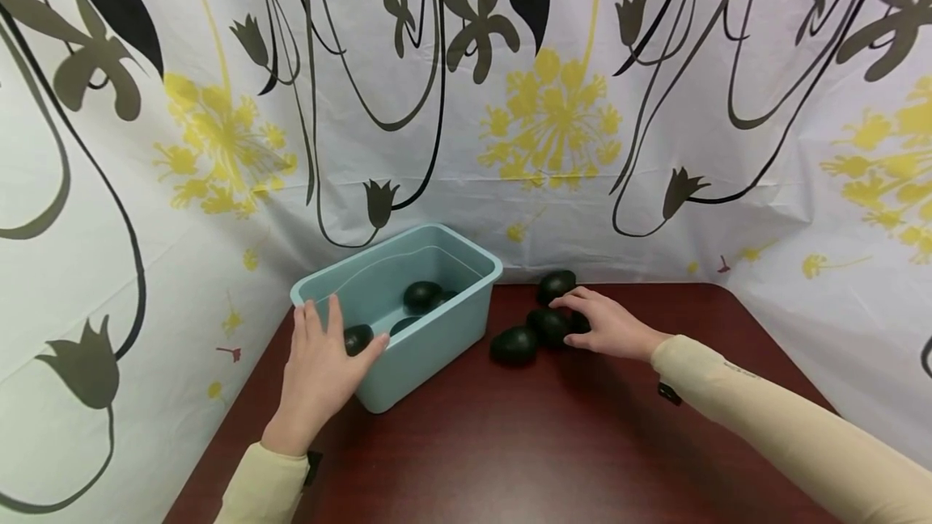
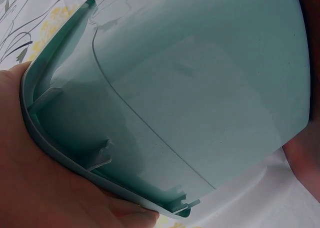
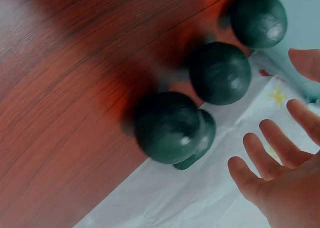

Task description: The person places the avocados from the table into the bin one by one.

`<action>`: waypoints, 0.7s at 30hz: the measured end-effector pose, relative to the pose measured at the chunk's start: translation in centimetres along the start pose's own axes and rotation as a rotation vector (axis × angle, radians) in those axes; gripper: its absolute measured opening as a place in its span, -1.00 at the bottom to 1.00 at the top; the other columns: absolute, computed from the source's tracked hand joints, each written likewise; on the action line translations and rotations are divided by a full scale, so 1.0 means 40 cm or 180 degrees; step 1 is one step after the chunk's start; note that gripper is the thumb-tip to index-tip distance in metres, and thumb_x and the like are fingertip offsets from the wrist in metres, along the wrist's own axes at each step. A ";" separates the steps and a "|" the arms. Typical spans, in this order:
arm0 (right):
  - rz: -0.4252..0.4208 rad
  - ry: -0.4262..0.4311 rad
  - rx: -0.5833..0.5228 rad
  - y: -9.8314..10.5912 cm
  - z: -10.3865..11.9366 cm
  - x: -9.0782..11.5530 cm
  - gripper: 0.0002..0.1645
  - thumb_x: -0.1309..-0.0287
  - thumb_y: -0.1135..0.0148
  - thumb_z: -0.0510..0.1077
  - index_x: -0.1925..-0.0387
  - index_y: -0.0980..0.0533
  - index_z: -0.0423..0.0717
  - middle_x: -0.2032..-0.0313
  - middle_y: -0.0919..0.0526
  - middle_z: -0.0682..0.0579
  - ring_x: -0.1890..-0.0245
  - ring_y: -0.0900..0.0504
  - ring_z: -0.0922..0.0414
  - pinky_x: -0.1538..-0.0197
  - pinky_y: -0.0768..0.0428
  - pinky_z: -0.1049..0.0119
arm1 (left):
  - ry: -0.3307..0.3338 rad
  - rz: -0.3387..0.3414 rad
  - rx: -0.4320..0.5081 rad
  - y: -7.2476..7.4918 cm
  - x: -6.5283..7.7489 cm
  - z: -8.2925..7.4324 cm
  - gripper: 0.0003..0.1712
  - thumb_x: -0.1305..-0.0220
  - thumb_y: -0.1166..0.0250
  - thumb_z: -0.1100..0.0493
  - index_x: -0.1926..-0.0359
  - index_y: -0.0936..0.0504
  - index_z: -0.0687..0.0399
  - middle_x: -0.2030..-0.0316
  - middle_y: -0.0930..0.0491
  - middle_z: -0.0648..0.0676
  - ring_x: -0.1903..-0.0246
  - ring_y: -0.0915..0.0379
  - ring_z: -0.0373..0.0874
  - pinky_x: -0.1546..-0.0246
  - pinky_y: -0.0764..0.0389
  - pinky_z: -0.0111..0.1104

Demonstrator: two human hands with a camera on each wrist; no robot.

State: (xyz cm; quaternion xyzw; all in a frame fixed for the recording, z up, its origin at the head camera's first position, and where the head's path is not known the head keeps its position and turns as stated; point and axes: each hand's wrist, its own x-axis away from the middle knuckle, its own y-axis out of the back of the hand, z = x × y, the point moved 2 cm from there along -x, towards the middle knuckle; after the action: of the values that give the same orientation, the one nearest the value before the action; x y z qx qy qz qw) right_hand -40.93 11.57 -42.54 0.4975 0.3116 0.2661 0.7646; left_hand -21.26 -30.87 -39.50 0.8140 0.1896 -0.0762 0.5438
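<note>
R hand (image 1: 615,324) is open, thumb & fingers apart, nothing gripped; R wrist view shows a gap b/w fingertips & fruit. Just past those fingertips, on the table: 4 dark green avocados in a loose cluster. In head view, 1 avocado (image 1: 548,327) sits b/w thumb & fingertips, 1 (image 1: 514,345) is to its left, nearer the bin, 1 (image 1: 557,286) lies beyond the fingers, & 1 (image 1: 580,322) is mostly hidden behind the hand.

L hand (image 1: 320,374), well left of R hand, rests on the bin's near-left rim, fingers fairly straight & spread over the edge, thumb on the long front rim.

The bin (image 1: 440,358), light blue & rectangular, stands b/w the 2 hands; 4 avocados (image 1: 422,297) show inside, 1 close by L thumb, the others farther right, part cut off by the wall.

Farther out: dark red wood-grain table (image 1: 553,451) under it all; both arms in cream sleeves (image 1: 772,399); behind, white cloth (image 1: 539,217) w/ yellow, grey & black flower print.
</note>
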 end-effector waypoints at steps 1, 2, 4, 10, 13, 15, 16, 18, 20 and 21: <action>0.0012 -0.0001 -0.0006 -0.002 -0.006 0.002 -0.30 -0.12 -0.50 -0.03 -0.30 -0.49 0.13 -0.20 -0.45 0.06 -0.14 -0.49 0.03 -0.06 -0.51 -0.01 | 0.0002 0.0004 0.0002 0.000 0.001 0.000 0.38 -0.14 0.06 -0.71 -0.60 0.12 0.21 -0.51 0.21 0.47 -0.49 0.31 0.42 -0.07 -0.36 0.38; 0.0019 0.0012 -0.0002 -0.004 -0.012 0.003 -0.30 -0.11 -0.50 -0.04 -0.30 -0.49 0.11 -0.19 -0.45 0.06 -0.14 -0.49 0.03 -0.07 -0.51 -0.02 | 0.0003 0.0006 0.0002 0.000 0.001 0.000 0.38 -0.14 0.06 -0.71 -0.60 0.13 0.21 -0.51 0.22 0.47 -0.49 0.31 0.42 -0.07 -0.36 0.38; 0.0035 0.0035 0.0004 -0.009 -0.026 0.005 -0.31 -0.11 -0.50 -0.05 -0.29 -0.50 0.09 -0.18 -0.46 0.07 -0.14 -0.49 0.02 -0.07 -0.50 -0.04 | 0.0003 0.0006 0.0005 0.000 0.002 0.001 0.38 -0.13 0.06 -0.71 -0.60 0.13 0.21 -0.51 0.22 0.47 -0.49 0.31 0.42 -0.07 -0.36 0.38; 0.0130 0.0036 0.0011 -0.024 -0.066 0.013 -0.32 -0.11 -0.50 -0.07 -0.28 -0.50 0.02 -0.18 -0.46 0.06 -0.14 -0.51 -0.02 -0.07 -0.51 -0.05 | 0.0003 0.0010 0.0025 0.000 0.002 -0.001 0.37 -0.14 0.05 -0.70 -0.60 0.13 0.20 -0.52 0.22 0.47 -0.49 0.32 0.42 -0.09 -0.34 0.38; 0.0155 -0.0007 0.0017 -0.029 -0.081 0.018 -0.31 -0.11 -0.50 -0.08 -0.29 -0.50 0.01 -0.18 -0.46 0.05 -0.14 -0.52 -0.05 -0.06 -0.52 -0.05 | 0.0009 0.0016 0.0024 0.000 0.002 -0.002 0.37 -0.14 0.05 -0.71 -0.60 0.13 0.20 -0.52 0.23 0.46 -0.49 0.33 0.41 -0.08 -0.34 0.39; 0.0147 -0.0013 0.0031 -0.032 -0.090 0.021 -0.31 -0.10 -0.50 -0.10 -0.29 -0.50 0.00 -0.18 -0.47 0.03 -0.14 -0.52 -0.06 -0.05 -0.52 -0.06 | 0.0009 0.0013 0.0016 0.000 0.001 -0.003 0.37 -0.13 0.06 -0.71 -0.60 0.13 0.19 -0.52 0.23 0.46 -0.49 0.33 0.41 -0.06 -0.36 0.39; 0.0152 -0.0028 0.0038 -0.033 -0.094 0.022 -0.31 -0.10 -0.50 -0.10 -0.29 -0.50 0.00 -0.17 -0.47 0.03 -0.14 -0.52 -0.06 -0.05 -0.52 -0.05 | 0.0010 0.0012 0.0017 0.000 0.001 -0.003 0.37 -0.13 0.06 -0.71 -0.60 0.13 0.19 -0.52 0.23 0.46 -0.50 0.33 0.41 -0.06 -0.36 0.39; 0.0140 -0.0029 0.0087 -0.035 -0.102 0.023 -0.31 -0.10 -0.51 -0.10 -0.28 -0.51 0.00 -0.17 -0.47 0.03 -0.14 -0.50 -0.04 -0.05 -0.52 -0.05 | 0.0011 0.0014 0.0016 0.000 0.000 -0.003 0.37 -0.13 0.06 -0.71 -0.60 0.13 0.19 -0.52 0.23 0.46 -0.50 0.33 0.40 -0.06 -0.36 0.39; 0.0130 -0.0039 0.0121 -0.036 -0.107 0.023 -0.31 -0.09 -0.51 -0.10 -0.28 -0.52 0.01 -0.16 -0.48 0.02 -0.14 -0.49 -0.02 -0.04 -0.52 -0.05 | 0.0015 0.0009 0.0012 -0.001 0.000 -0.002 0.37 -0.13 0.06 -0.71 -0.60 0.13 0.19 -0.52 0.23 0.46 -0.50 0.33 0.40 -0.06 -0.36 0.39; 0.0125 -0.0030 0.0144 -0.037 -0.110 0.024 -0.31 -0.09 -0.51 -0.10 -0.28 -0.52 0.00 -0.16 -0.48 0.01 -0.14 -0.49 -0.04 -0.04 -0.52 -0.06 | 0.0017 0.0007 0.0007 -0.001 0.000 -0.002 0.37 -0.13 0.06 -0.71 -0.60 0.12 0.20 -0.52 0.22 0.46 -0.50 0.33 0.40 -0.06 -0.36 0.39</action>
State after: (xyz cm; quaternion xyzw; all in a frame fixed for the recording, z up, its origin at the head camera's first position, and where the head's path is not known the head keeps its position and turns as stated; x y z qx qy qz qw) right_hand -43.43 14.33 -45.47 0.5219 0.3041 0.2717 0.7492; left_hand -21.28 -30.80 -39.50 0.8150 0.1901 -0.0737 0.5424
